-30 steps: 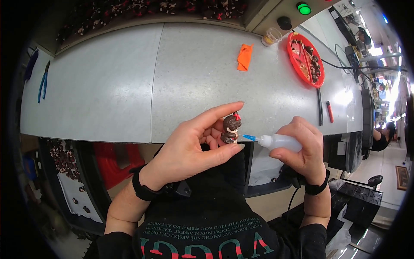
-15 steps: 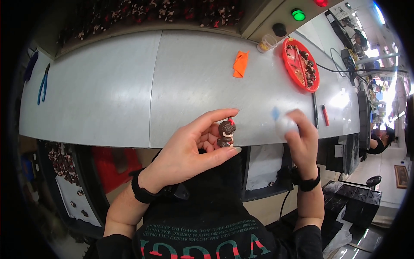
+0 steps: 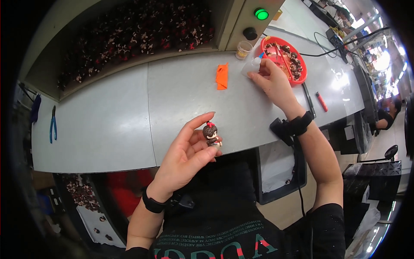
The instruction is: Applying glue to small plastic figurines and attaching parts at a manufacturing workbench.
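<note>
The left hand (image 3: 189, 151) has its fingers (image 3: 206, 154) pinched on a tiny toy figure with brown hair and a red bow (image 3: 211, 135). It is held up just over the near edge of the smooth grey surface (image 3: 108, 125). The right hand (image 3: 271, 82) reaches far out, and its fingers (image 3: 255, 77) are closed on a small see-through plastic squeeze bottle (image 3: 251, 67). The bottle sits on the surface beside a round red plastic tray (image 3: 302, 73) full of little parts. A folded orange scrap (image 3: 221, 76) lies near. Lots of bare room is on the left, up to blue-handled pliers (image 3: 52, 125) by the left edge.
</note>
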Tool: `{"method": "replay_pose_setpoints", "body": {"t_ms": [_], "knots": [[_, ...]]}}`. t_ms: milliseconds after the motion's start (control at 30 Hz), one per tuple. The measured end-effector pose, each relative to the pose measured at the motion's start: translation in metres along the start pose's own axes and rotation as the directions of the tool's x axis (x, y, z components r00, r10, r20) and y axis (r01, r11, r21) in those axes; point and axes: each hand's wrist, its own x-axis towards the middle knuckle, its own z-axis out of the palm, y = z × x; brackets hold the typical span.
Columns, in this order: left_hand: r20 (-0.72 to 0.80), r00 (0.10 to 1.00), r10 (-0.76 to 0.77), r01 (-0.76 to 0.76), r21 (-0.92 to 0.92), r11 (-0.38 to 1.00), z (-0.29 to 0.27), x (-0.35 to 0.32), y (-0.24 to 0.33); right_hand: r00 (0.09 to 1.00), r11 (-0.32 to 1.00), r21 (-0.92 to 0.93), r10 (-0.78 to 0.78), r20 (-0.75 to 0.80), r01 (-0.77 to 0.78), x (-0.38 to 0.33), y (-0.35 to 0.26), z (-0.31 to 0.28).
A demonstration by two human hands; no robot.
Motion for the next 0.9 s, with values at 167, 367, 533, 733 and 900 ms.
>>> {"method": "replay_pose_setpoints", "body": {"t_ms": [167,367,533,733,900], "knots": [[-0.002,1.000,-0.024,0.024,-0.008,1.000,0.000,0.002,0.001,0.984,0.991,-0.056,-0.128,-0.125,0.122,-0.042,-0.034,-0.016],[0.096,0.995,-0.030,0.029,0.017,0.999,0.003,0.002,-0.005,0.933,0.925,0.353,-0.243,0.264,0.141,-0.117,-0.076,0.007],[0.083,0.995,0.062,-0.071,0.111,0.991,0.007,0.002,-0.010,0.928,0.883,0.470,-0.181,0.327,0.007,-0.119,-0.071,0.024],[0.055,0.997,0.058,-0.068,0.198,0.978,0.010,0.002,-0.014,0.920,0.839,0.541,-0.164,0.356,-0.060,-0.121,-0.059,0.027],[0.069,0.997,0.022,-0.040,0.285,0.958,0.010,0.003,-0.013,0.926,0.830,0.553,-0.154,0.344,-0.067,-0.121,-0.053,0.030]]}}
